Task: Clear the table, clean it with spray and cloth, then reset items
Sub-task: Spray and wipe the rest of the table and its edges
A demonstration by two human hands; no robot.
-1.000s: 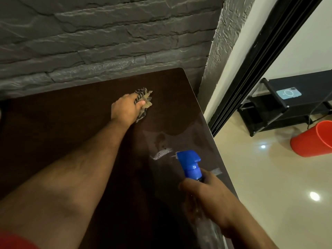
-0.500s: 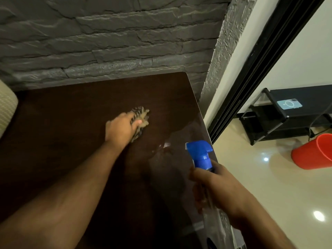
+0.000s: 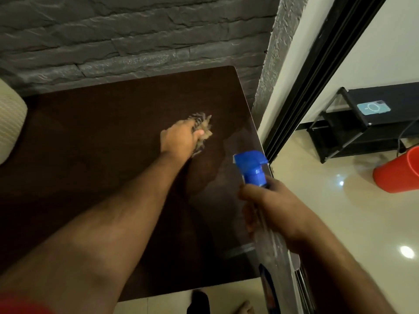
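My left hand presses a crumpled striped beige cloth onto the dark brown table, right of its middle; the cloth is motion-blurred. My right hand grips the neck of a clear spray bottle with a blue trigger head, held over the table's right edge with the nozzle pointing left. A faint wet sheen lies on the wood between cloth and bottle. The bottle's lower body runs down past my wrist.
A grey stone wall backs the table. A cream cushion overlaps its left edge. To the right stand a black door frame, a black rack with a phone, and a red bucket on the tiled floor.
My left hand with the cloth has slid toward me and then rightward across the table. The spray bottle has shifted slightly right, toward the table's edge. The view has tilted down.
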